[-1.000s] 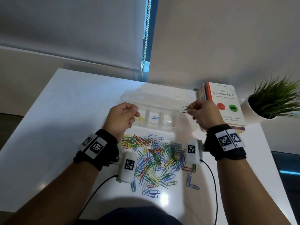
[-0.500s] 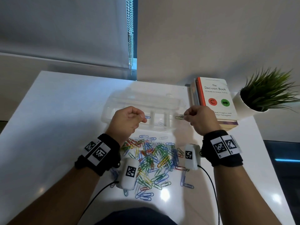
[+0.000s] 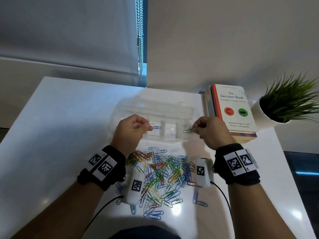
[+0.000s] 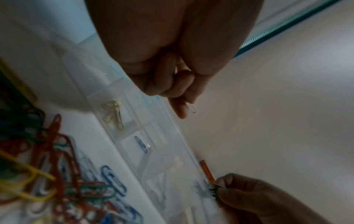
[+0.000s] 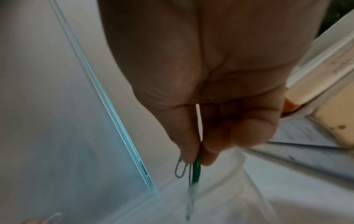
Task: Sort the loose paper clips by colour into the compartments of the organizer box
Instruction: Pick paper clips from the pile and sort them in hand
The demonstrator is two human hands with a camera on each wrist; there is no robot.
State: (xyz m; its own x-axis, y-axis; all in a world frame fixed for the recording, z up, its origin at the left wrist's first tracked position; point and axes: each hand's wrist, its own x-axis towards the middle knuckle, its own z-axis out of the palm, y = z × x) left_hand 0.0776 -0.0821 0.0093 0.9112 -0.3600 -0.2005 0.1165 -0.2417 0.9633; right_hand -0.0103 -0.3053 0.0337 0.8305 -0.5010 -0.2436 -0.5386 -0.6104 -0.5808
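Sorting barely begun, most clips still loose
Head: my left hand (image 3: 131, 130) pinches a white clip (image 3: 151, 124), my right hand (image 3: 209, 131) pinches green clips (image 3: 188, 130) above the organizer box (image 3: 155, 109); the pile (image 3: 162, 173) remains. Left wrist: yellow clips (image 4: 114, 113) and a blue clip (image 4: 140, 144) lie in adjoining compartments. Right wrist: thumb and finger clamp green clips

The book (image 3: 231, 109) cover reads "The Decision Book", "Mikael Krogerus".

book stack (image 3: 231, 109) | potted plant (image 3: 286, 104) right | blind chain (image 3: 140, 38)
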